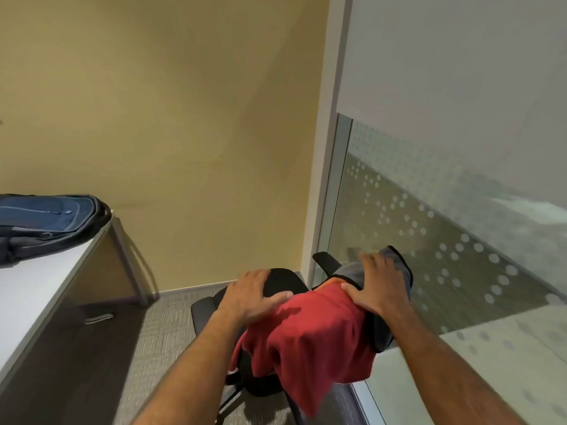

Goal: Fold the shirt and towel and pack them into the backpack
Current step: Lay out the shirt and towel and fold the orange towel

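Note:
A red shirt (310, 335) hangs draped over the back of a black office chair (285, 280). Beside it on the right, a grey towel (352, 271) with a dark hem lies over the same chair back. My left hand (250, 297) rests flat on the chair top, fingers straight, thumb touching the shirt's left edge. My right hand (376, 283) lies flat on the grey towel, its thumb at the shirt's upper right edge. A blue backpack (46, 222) lies on its side on the white table (33, 302) at the left.
The chair stands in a corner between a yellow wall (168, 118) and a frosted glass partition (445, 225) on the right. Grey carpet (171, 332) lies between the table and the chair. The chair's armrest (326, 260) pokes out behind the towel.

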